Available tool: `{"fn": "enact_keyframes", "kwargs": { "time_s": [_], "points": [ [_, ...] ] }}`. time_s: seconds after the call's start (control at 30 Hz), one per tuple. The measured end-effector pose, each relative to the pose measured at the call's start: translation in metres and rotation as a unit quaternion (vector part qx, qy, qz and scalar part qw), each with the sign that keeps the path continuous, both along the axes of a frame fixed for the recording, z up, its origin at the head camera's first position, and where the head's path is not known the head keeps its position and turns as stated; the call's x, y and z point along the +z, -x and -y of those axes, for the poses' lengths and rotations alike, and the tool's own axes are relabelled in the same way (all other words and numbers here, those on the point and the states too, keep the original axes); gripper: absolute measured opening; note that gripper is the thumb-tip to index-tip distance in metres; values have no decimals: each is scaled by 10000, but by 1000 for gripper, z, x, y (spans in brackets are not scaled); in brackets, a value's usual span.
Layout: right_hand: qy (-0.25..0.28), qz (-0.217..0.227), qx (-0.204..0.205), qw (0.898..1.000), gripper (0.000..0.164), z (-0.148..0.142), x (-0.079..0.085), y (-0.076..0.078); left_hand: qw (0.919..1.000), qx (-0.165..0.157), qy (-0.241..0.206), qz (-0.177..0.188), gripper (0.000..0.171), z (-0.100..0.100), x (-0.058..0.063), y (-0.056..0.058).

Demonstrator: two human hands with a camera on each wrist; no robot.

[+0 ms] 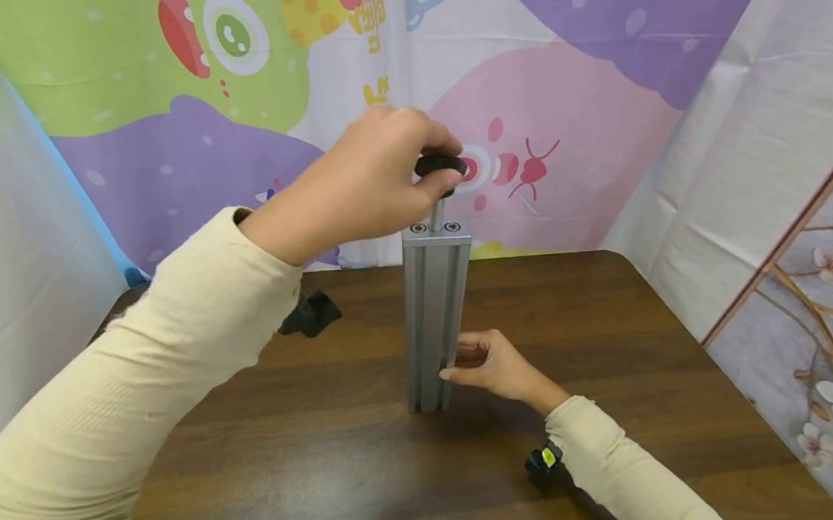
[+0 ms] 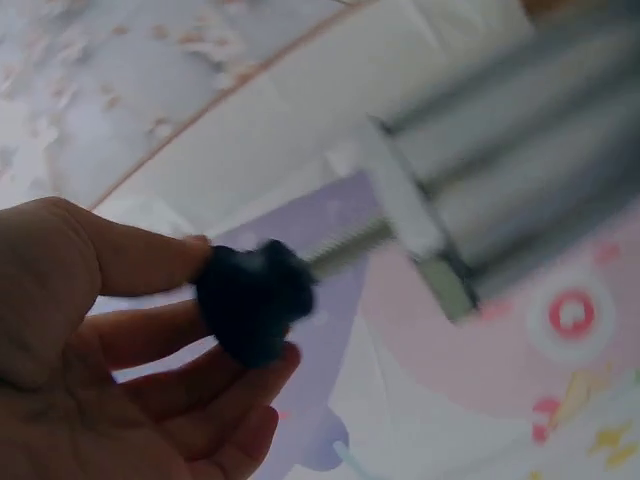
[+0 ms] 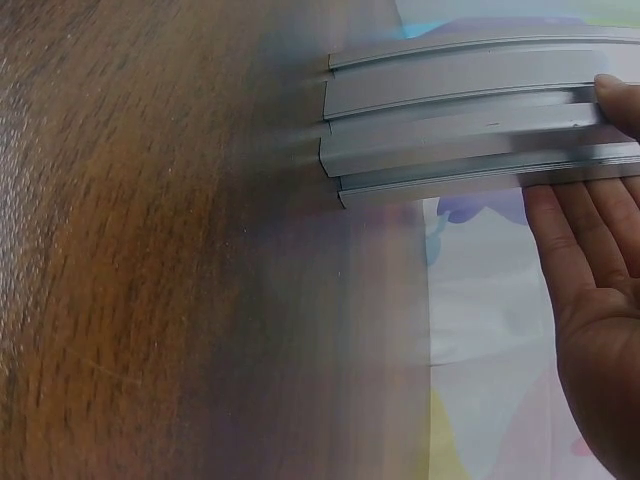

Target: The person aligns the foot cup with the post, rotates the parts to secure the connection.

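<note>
On the left, the left hand (image 1: 376, 179) pinched a black knob (image 1: 436, 164) between thumb and fingers. Just right of that hand, a metal rod (image 1: 437, 213) ran from the knob down to a grey metal profile (image 1: 434, 314), upright on the brown counter (image 1: 292, 450). Farther right, the right hand (image 1: 498, 368) gripped the profile's lower part, thumb on one face.

The grooved profile (image 1: 432, 323) is formed of smooth, satin metal; the knob (image 1: 441, 164) is finished in matt, plastic-looking material; the rod (image 1: 437, 214) is made of bright metal; the tabletop (image 1: 293, 458) is surfaced in semi-glossy wood grain; the sleeves (image 1: 177, 330) are made of matt cloth.
</note>
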State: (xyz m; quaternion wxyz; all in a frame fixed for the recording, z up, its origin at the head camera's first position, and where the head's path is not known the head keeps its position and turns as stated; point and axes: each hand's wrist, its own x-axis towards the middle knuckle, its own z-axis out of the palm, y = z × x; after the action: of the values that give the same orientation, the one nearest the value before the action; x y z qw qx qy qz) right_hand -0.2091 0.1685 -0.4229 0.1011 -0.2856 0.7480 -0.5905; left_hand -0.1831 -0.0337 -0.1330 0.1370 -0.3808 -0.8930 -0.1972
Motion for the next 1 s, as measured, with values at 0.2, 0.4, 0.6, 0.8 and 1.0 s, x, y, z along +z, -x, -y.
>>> {"fn": "enact_keyframes", "kwargs": {
  "time_s": [0.2,0.4,0.6,0.8,1.0],
  "points": [
    [43,68,-1,10000,40,-1,0,0,9912,-434,-75,1249,33,8,11,4],
    [49,26,6,10000,40,0,-2,0,9824,-716,-319,1695,35,10,11,8],
    [49,60,4,10000,39,0,-1,0,9994,-250,33,230,45,7,2,3],
    [56,23,37,10000,40,-1,-1,0,9709,880,530,-2162,64,1,-13,0],
    [104,-81,46,9999,39,0,-3,1,9744,986,383,-1984,55,-2,-13,2]
  ]
}}
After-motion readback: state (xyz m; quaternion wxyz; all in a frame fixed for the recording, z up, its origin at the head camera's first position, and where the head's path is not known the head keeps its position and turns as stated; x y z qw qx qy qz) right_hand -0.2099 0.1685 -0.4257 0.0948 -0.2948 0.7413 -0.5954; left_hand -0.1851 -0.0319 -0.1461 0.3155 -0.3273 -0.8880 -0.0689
